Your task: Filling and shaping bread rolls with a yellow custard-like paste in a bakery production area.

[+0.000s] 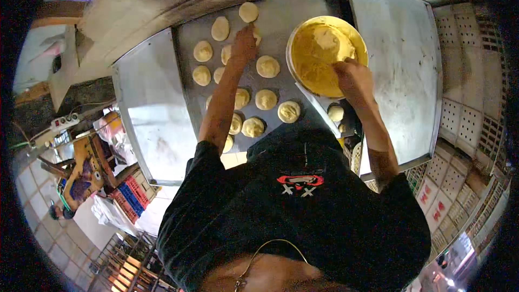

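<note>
My left hand point(245, 46) reaches over a dark baking tray point(279, 28), its fingers at a dough round point(257, 37) that it partly covers. Rows of pale dough rounds lie on the tray; some, such as the dough round point(289, 112) nearest my body, bear a yellowish topping. A round metal bowl point(290, 61) rests at the tray's right side, with yellow, creamy filling point(314, 63) spread inside. My right hand point(356, 77) is over the bowl's near right rim, fingers bunched and pointing into it. Whether they hold any filling is hidden.
Light metal trays flank the work: a left metal tray point(152, 105) and a right metal tray point(399, 73). Below the bowl, a dough ball point(335, 113) sits in a dark gap. Stacked plastic crates point(450, 113) stand at right. A power strip point(65, 121) lies at left.
</note>
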Motion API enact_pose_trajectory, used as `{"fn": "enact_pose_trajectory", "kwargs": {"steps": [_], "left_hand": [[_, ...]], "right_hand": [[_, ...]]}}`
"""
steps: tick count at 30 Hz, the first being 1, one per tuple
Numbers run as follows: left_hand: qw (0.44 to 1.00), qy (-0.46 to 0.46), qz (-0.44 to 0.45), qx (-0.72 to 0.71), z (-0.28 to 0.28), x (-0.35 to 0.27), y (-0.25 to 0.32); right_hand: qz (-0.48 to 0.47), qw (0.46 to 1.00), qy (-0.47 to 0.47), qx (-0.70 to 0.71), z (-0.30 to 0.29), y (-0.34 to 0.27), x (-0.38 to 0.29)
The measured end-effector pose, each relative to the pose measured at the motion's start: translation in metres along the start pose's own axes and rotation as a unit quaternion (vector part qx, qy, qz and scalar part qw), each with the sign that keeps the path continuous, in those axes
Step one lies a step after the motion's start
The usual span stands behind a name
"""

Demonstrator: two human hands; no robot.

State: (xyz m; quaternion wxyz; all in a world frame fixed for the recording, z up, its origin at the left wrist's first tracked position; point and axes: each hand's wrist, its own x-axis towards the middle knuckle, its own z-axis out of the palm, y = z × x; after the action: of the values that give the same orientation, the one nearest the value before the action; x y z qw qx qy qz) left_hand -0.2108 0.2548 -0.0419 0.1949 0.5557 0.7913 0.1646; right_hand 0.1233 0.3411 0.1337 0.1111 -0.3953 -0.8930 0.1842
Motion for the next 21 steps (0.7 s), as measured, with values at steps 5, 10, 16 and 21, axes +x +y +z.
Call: {"fn": "enact_pose_trajectory", "kwargs": {"steps": [5,10,16,21], "left_hand": [[0.982,0.03,-0.068,0.174,-0.003,-0.004,0.023],[0.989,0.005,-0.031,0.147,-0.063,-0.042,0.063],[0.859,0.245,-0.127,-0.43,-0.114,-0.121,0.122],[0.399,0.059,-0.123,-0.907,-0.124,-0.148,0.175]], "right_hand": [[-0.022,0.971,-0.187,-0.145,0.048,-0.001,0.007],[-0.11,0.98,-0.161,-0.04,0.005,0.001,-0.001],[0.199,0.935,-0.21,0.206,-0.047,-0.001,-0.042],[0.196,0.891,-0.055,0.405,-0.052,-0.025,-0.074]]}}
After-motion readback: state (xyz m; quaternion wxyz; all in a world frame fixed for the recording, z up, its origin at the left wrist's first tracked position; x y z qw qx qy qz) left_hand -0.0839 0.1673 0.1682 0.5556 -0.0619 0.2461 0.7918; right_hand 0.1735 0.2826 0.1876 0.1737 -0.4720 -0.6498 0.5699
